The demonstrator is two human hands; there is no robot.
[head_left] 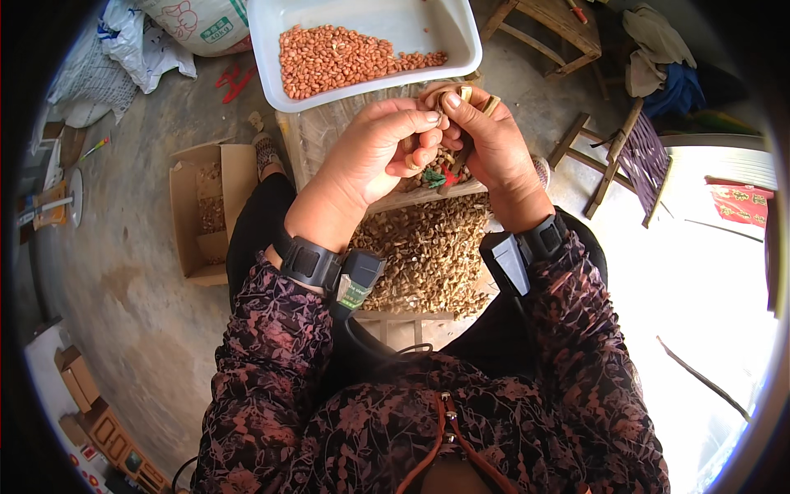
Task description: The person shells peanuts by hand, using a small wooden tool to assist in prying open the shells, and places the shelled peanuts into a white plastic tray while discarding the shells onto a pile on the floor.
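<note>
From my end: both hands meet fingertip to fingertip over the near side of the low desk (pixel 306 136), approx. dead ahead of the chest. L hand (pixel 370 144) is in a narrow pinch on a small brown item, prob. a peanut pod (pixel 440 105), mostly covered by fingers. R hand (pixel 494 152) is curled round pale wood strips (pixel 491 105), thumb meeting the L fingertips at the pod; I can't tell how the strips join.

Key relation: the pod sits right between the hands, neither nearer. Its long axis I can't read; the strips tilt, upper ends away from the body and to the R. White tray (pixel 411 25) w/ red peanut kernels (pixel 337 62) lies just beyond, the kernels ahead & L, so L hand is on their side. Tray's near rim is close to the fingers; contact unclear.

Under the hands: brown pieces w/ a red-and-green bit (pixel 448 175), partly hidden. Nearer the body, below the desk edge, a shell heap (pixel 428 247) sits between the legs. Cardboard box (pixel 185 230) is well L, folding stool (pixel 646 156) well R. Room to move: bare floor either side, tight fwd at the rim.
</note>
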